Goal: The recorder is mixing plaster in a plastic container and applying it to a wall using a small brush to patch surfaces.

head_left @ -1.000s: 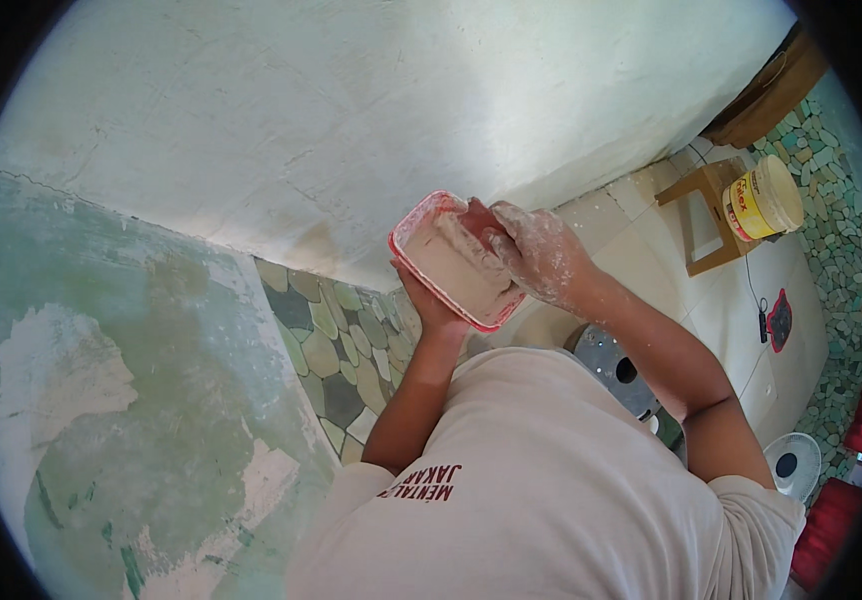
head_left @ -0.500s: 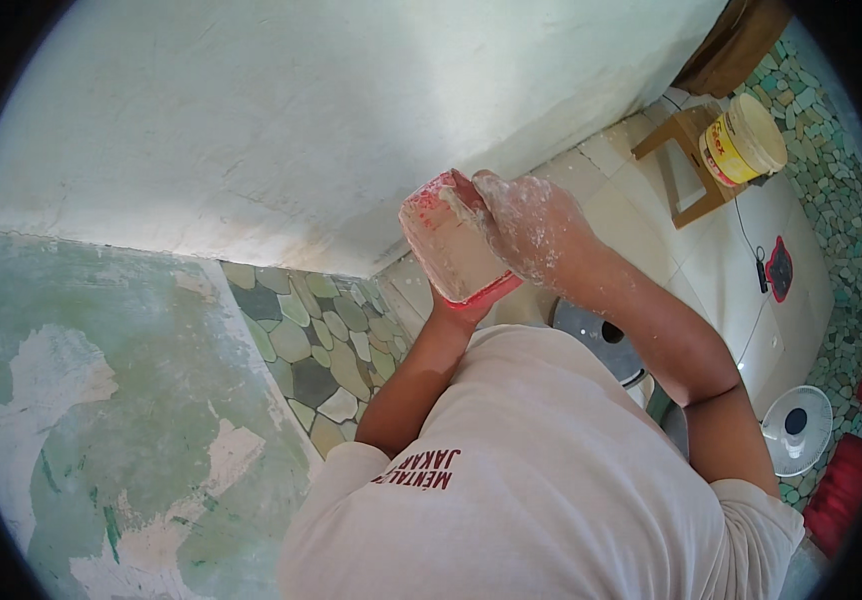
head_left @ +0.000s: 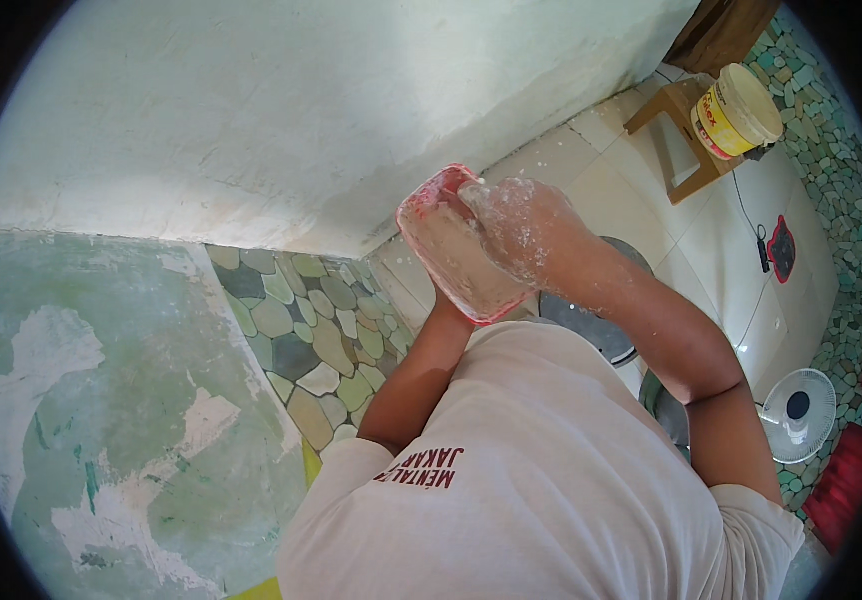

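A red plastic container (head_left: 443, 262), its inside coated with pale beige paste, is tilted in front of my chest. My left hand (head_left: 450, 306) supports it from below; the fingers are hidden under it. My right hand (head_left: 523, 228), speckled with white paste, is closed with the fingers curled down inside the container's upper edge. Whatever those fingers grip is hidden by the hand. Small white specks hang in the air around my right hand.
A pale wall (head_left: 251, 110) rises ahead, beside a patchy green surface (head_left: 151, 380) at left. To the right, a yellow-and-white bucket (head_left: 736, 112) stands on a wooden stool (head_left: 673, 150). A white fan (head_left: 798, 415) and a red-and-black object (head_left: 781, 249) are farther right.
My right hand has dipped slightly into the container, and white specks now fly near it. The container has tipped, showing more of its inside. My view has shifted a little.
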Motion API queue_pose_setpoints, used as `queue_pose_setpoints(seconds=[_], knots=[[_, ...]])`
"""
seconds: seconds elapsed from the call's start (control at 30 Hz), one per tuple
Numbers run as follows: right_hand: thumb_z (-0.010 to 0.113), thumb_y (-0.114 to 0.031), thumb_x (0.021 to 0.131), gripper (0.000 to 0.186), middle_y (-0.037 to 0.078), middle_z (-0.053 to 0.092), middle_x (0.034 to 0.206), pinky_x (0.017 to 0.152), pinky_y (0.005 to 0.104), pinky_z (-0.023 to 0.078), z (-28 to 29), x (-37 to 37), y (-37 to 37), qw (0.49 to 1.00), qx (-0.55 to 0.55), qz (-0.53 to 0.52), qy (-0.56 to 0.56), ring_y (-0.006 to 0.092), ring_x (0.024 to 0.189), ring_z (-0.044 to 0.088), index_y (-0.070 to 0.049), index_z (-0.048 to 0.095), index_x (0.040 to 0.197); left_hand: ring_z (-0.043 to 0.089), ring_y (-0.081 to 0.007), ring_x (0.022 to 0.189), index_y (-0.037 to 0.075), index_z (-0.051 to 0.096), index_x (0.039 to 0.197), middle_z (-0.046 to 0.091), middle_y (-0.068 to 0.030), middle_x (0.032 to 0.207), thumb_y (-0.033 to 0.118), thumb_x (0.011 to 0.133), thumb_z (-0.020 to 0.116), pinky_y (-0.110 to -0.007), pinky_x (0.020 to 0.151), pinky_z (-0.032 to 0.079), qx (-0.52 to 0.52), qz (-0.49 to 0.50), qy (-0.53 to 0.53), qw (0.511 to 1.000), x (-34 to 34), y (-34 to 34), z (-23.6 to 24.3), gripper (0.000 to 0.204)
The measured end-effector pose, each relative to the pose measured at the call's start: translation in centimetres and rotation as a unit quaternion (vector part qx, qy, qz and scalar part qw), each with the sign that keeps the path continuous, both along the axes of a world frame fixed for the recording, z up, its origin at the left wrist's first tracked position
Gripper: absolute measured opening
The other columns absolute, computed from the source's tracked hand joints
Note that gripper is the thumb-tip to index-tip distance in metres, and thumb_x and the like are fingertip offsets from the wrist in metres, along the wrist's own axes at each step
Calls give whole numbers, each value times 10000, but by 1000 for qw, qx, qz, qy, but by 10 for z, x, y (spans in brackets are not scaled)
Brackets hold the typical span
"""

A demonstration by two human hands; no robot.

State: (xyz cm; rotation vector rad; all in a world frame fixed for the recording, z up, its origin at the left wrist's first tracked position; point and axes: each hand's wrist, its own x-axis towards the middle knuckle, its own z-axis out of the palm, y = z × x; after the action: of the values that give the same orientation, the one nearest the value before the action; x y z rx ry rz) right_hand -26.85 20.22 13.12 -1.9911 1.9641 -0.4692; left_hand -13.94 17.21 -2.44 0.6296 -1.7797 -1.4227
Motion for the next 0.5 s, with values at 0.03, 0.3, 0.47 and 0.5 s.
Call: queue_pose_setpoints(seconds=[0.03,0.3,0.47,0.5], knots=[[564,-163,860,183,203,650,784,673,475,511,-1,1,4,1000,2,10,-3,379,777,644,-45,611,992,464,-245,1262,128,329,1424,437,-77,1402,265,833,734,-396,1065,381,9,8,13,1000,-1,5,4,729],[579,-200,867,248,171,679,867,691,479,514,5,-3,32,996,30,69,-53,375,809,646,-103,639,1087,481,-241,1242,122,351,1403,451,-83,1383,280,870,694,-396,1052,397,67,56,117,989,-13,32,21,653],[581,-211,872,238,186,673,841,682,478,516,6,-11,49,996,28,49,-73,380,786,649,-87,637,1067,522,-221,1176,122,384,1359,495,-76,1322,340,999,471,-398,1005,440,340,159,83,923,-28,47,51,430],[576,-205,876,224,196,669,834,683,475,517,7,-10,51,998,41,24,-41,382,789,648,-70,632,1046,522,-221,1176,122,384,1359,495,-76,1322,340,999,471,-398,1005,440,340,156,83,924,-28,45,31,430]])
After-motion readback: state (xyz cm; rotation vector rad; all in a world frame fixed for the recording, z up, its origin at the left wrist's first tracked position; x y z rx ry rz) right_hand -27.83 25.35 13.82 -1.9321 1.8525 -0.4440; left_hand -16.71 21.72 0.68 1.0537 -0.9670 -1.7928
